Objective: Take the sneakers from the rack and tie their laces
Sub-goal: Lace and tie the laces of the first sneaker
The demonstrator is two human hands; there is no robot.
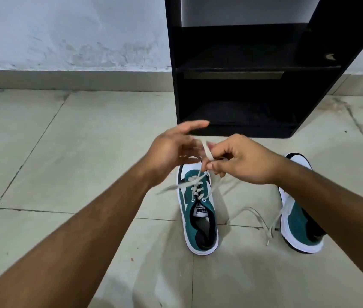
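You have two sneakers on the floor in front of the rack, which stands against the wall. The left sneaker lies just before the rack's base, toe toward it; the right sneaker lies to its right, apart from it, partly behind your right forearm. Its loose lace trails on the floor between the two. Your left hand and right hand meet above the left sneaker's toe, with its lace between them.

Count: two sneakers, one at 6 o'clock, one at 4; two hands; one rack at 12.
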